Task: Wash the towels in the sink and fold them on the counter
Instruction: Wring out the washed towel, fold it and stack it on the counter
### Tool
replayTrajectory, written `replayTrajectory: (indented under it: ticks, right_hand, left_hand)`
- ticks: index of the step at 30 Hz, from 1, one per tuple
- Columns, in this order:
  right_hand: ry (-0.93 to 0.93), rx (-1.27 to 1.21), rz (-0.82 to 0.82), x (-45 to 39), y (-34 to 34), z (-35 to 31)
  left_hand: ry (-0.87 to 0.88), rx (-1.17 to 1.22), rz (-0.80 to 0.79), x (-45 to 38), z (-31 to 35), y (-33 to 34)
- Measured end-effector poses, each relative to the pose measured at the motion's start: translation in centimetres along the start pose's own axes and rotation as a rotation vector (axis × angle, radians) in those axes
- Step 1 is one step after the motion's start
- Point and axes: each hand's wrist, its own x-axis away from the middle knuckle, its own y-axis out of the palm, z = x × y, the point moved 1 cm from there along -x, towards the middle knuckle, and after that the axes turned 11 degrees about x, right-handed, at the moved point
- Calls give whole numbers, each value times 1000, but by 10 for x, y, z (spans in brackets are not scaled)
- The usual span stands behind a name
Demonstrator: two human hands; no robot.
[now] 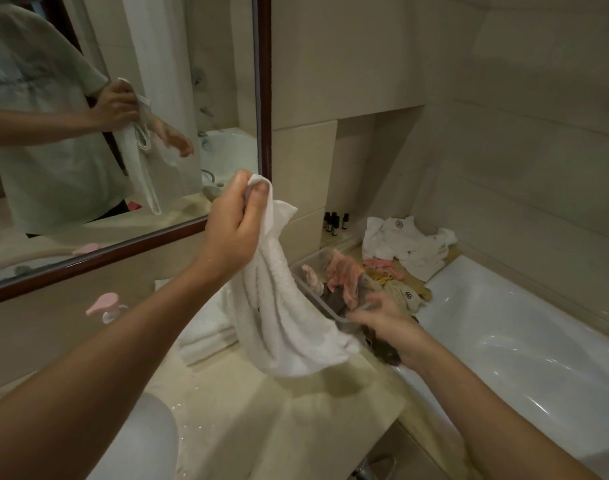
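Observation:
A white towel (282, 317) hangs above the beige counter (296, 417). My left hand (237, 220) pinches its top corner between thumb and fingers and holds it up in front of the mirror. My right hand (382, 317) is lower and to the right, fingers spread, at the towel's lower right edge; I cannot tell whether it touches the cloth. Behind the hanging towel a stack of folded white towels (206, 330) lies on the counter. The white sink (147, 441) shows at the bottom left, mostly hidden by my left arm.
A clear plastic tub (317, 296) holding pink and grey cloths sits by my right hand. Behind it lie crumpled white towels (407, 244) and small dark bottles (334, 221). A white bathtub (525, 344) fills the right side. A pink-topped pump bottle (104, 306) stands under the mirror (123, 98).

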Motion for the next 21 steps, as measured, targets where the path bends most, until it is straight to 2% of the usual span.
replayTrajectory:
  ticks: [3,6,9,13,17,21]
  right_hand:
    - [-475,13,-44,31,-5,-72]
    - [-680,-10,-135,41,-1,-124]
    - [-740,85,-50,37,4,-140]
    - [-709,156,-174,34,12,-138]
    - [-708,232,-80,34,17,-143]
    - [-672,221,-130,38,11,-138]
  left_hand:
    - [-12,51,-78,4,6,9]
    - [-39,102,-134,7,10,13]
    - [-48,136,-103,8,12,3]
    - [-67,106,-65,14,13,-9]
    - [-96,73,-46,22,8,-11]
    - [-115,50,-33,26,2,-18]
